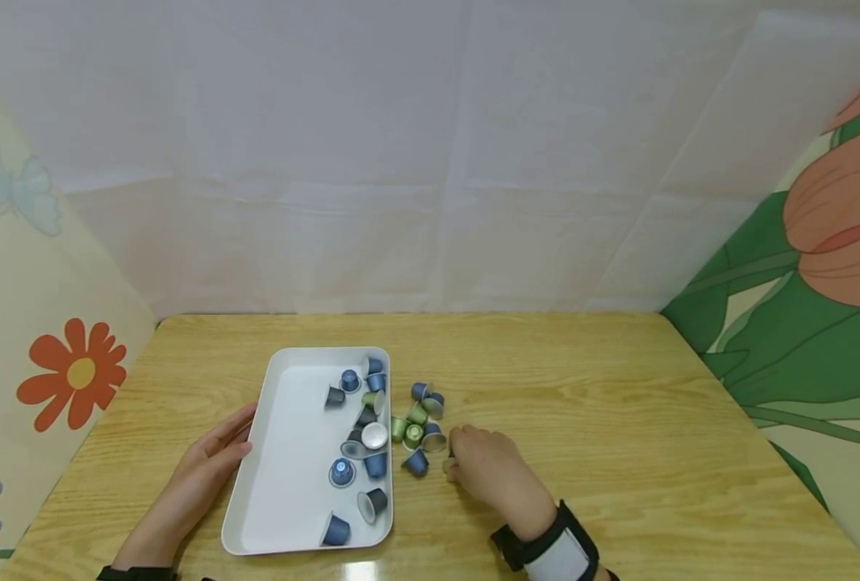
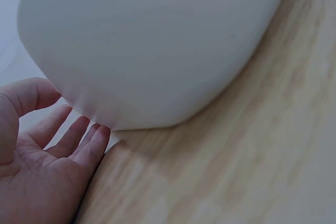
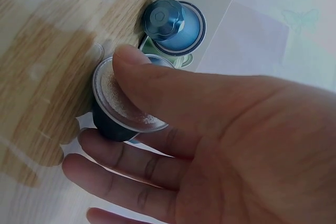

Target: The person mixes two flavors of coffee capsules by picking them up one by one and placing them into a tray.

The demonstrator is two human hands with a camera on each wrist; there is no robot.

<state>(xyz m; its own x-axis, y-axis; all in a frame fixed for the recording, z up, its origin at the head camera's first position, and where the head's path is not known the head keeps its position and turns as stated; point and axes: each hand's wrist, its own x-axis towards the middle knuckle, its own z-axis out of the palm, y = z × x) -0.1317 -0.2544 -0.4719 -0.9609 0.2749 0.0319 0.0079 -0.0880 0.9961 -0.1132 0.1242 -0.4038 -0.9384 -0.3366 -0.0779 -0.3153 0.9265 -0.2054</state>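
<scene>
My left hand (image 1: 208, 464) is at the left side of a white tray (image 1: 288, 452). In the left wrist view, the thumb and fingertips (image 2: 102, 129) touch the tray's outer wall, fingers only slightly bent. My right hand (image 1: 491, 472) is just right of a small pile of coffee capsules, pinching one. The right wrist view shows this dark-bodied capsule (image 3: 107, 121), its foil lid partly under my thumb. Beyond it is a blue capsule (image 3: 168, 27). The pile beside the tray has green capsules (image 1: 413, 436) and blue ones (image 1: 416, 462).
Along the tray's right half lie several capsules: blue (image 1: 337, 530), dark grey (image 1: 334, 397), a green one (image 1: 369, 399), and one with its silver lid up (image 1: 374, 436). The wooden table (image 1: 582, 387) ends at a white cloth backdrop (image 1: 430, 161), with flower-printed panels (image 1: 800, 323) at the sides.
</scene>
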